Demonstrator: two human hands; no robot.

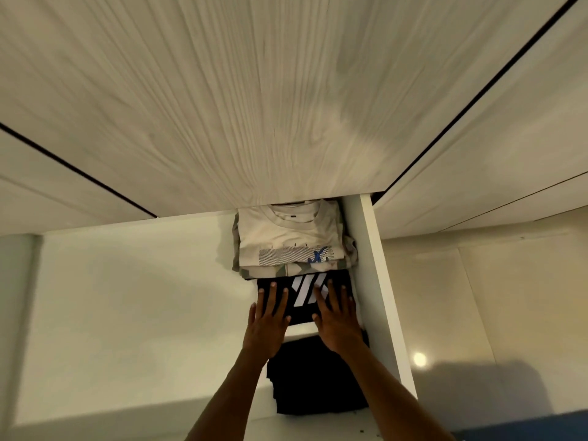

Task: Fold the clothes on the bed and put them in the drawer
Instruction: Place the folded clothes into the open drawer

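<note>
- Both forearms rise from the bottom centre of the frame, passing over a folded black garment [318,380] that lies in the lower part of the open drawer [375,281], hard against its right wall.
- Left hand [269,319] lies flat, fingers straight and slightly spread, on the left half of a folded black shirt with a white slash print [305,297]; it clamps nothing, it only presses.
- Right hand [337,319] lies the same way on the shirt's right half, just beside the drawer wall, fingers extended over the print's edge.
- Two flat palms apart like this suggest the shirt is being seated and smoothed so its fold keeps; that is a judgement.
- The shirt sits mid-frame, its far edge touching a stack of pale folded clothes [292,243]: a cream T-shirt on top, a camouflage-patterned piece beneath.
- That stack is partly tucked under the wood-grain cabinet front [254,106] that fills the upper frame, so it looks pushed to the back to leave room in front.
- All three piles run in one column along the right wall, which leaves the white drawer floor [127,297] at the left of the frame bare for further items.
- Glossy floor [477,313] with a light reflection shows at lower right.
- No bed is in view, so I cannot tell how many clothes remain to fold.
</note>
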